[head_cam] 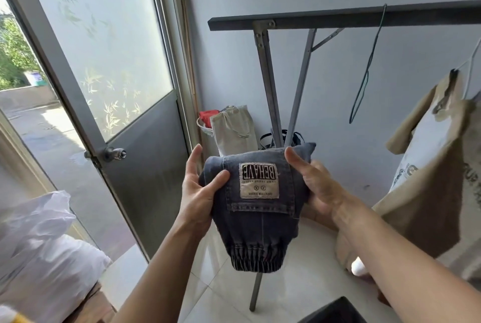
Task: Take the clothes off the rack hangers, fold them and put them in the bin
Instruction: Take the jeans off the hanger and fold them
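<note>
Centre frame: left hand [199, 187] and right hand [316, 187] grip the folded denim garment [256, 208] from either side, apparently keeping the fold intact for the dark bin [335, 311] at lower right.

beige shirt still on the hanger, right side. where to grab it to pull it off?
Grip the beige shirt at the shoulder beside its collar, likely coming from the left, where nothing blocks it. The white hanger holds the cloth up there; sleeve and hem hang loose. The left hand and right hand hold the folded denim now.

Folded denim garment [260, 231] mid-air; beige shirt [426, 192] hanging on rack [338, 17].
</note>
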Action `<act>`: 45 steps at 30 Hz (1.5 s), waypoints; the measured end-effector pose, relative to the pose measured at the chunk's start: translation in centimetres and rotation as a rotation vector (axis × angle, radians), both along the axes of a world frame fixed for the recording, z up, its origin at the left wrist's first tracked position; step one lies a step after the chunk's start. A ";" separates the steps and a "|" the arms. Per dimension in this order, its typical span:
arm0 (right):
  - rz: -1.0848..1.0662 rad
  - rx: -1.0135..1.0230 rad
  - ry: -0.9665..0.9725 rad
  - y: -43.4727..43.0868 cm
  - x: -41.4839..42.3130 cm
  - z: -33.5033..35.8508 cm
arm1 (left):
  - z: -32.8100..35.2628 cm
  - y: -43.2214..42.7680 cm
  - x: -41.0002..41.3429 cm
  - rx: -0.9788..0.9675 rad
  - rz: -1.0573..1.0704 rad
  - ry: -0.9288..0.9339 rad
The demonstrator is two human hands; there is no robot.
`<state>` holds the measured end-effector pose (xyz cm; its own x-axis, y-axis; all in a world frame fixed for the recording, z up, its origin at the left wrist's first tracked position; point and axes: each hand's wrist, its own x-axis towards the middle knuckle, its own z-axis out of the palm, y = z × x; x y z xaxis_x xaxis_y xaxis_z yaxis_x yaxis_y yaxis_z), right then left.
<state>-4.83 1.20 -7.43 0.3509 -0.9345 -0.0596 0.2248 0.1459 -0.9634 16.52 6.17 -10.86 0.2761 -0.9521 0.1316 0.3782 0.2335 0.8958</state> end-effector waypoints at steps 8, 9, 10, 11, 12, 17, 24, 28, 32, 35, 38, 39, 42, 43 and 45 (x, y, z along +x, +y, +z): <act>-0.200 -0.128 0.087 0.2 -0.7 -2.1 | 1.5 -0.3 -0.6 -0.051 0.060 -0.191; -0.247 -0.165 0.065 0.3 -0.7 -2.0 | 1.7 -0.2 -0.5 -0.030 0.013 -0.265; -0.282 -0.207 0.050 0.3 -0.8 -2.0 | 1.9 0.0 -0.6 -0.008 -0.039 -0.331; -0.299 -0.241 0.044 0.3 -0.9 -1.9 | 2.0 0.2 -0.7 0.009 -0.073 -0.381; -0.301 -0.266 0.059 0.2 -1.2 -1.8 | 2.1 0.4 -0.9 0.018 -0.075 -0.409; -0.228 -0.372 0.595 0.3 -3.4 -0.9 | 2.5 0.4 -2.5 -0.087 0.043 -0.422; -0.016 -0.921 1.344 1.5 -2.8 0.8 | 3.4 0.3 -5.2 -0.174 -0.096 -0.599; -0.034 -0.841 1.179 0.7 -3.2 0.0 | 3.1 -0.1 -6.4 -0.111 -0.101 -0.564; -0.256 -0.794 1.135 0.5 -2.9 -2.8 | 1.6 0.8 -7.4 0.195 0.334 -0.644; -0.376 -0.846 1.146 0.9 -1.3 -4.7 | 0.4 2.1 -10.2 0.482 -0.052 -0.359; -0.327 -0.978 1.187 2.3 1.8 -6.9 | -1.8 0.4 -11.0 0.474 -0.089 -0.051; -0.285 -1.004 1.205 2.7 2.8 -7.5 | -2.5 -0.4 -10.3 0.466 -0.020 0.006; -0.026 -0.931 1.104 3.2 4.1 -8.9 | -5.0 -1.8 -6.7 0.530 0.064 0.132; 0.045 -0.878 1.051 3.0 4.1 -8.9 | -5.7 -2.0 -5.4 0.550 0.051 0.140; 0.005 -0.757 0.884 1.9 4.0 -8.8 | -6.6 -2.0 -3.2 0.567 -0.003 0.107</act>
<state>-0.78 3.12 -16.27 0.4700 -0.8346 0.2874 -0.5683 -0.5353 -0.6249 13.30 4.15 -17.50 0.2571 -0.8663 -0.4282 0.4732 -0.2735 0.8374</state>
